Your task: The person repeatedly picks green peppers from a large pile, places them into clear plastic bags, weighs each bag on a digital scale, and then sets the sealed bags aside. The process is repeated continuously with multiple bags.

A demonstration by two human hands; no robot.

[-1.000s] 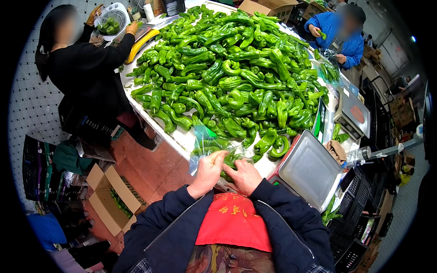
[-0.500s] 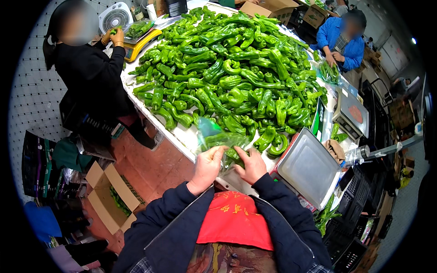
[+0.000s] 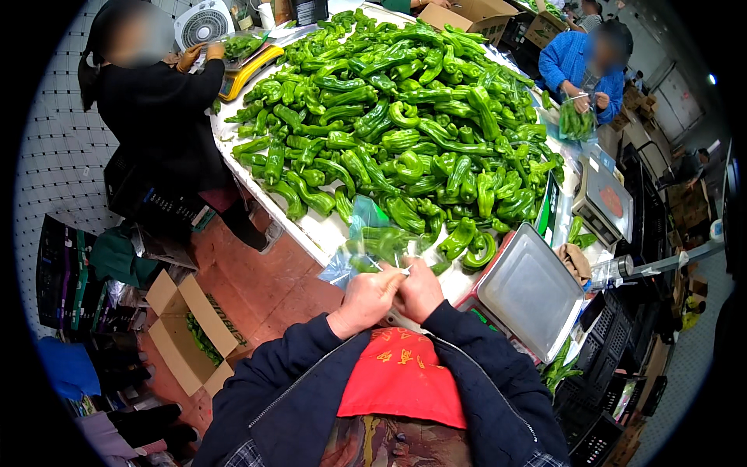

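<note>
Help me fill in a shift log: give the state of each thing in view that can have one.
Green peppers: heaped loose on the white table
Left hand: pinched at the near end of the clear bag
Right hand: curled beside it, fingertips hidden
Clear bag: peppers inside; sealed or not, cannot tell
Red-sided scale: pan facing up
Cardboard box: open, flaps spread
Navy jacket: unzipped
Second clear bag: held by the blue-sleeved person, peppers inside

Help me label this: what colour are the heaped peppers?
The heaped peppers are glossy green, clearest in the head view.
</note>
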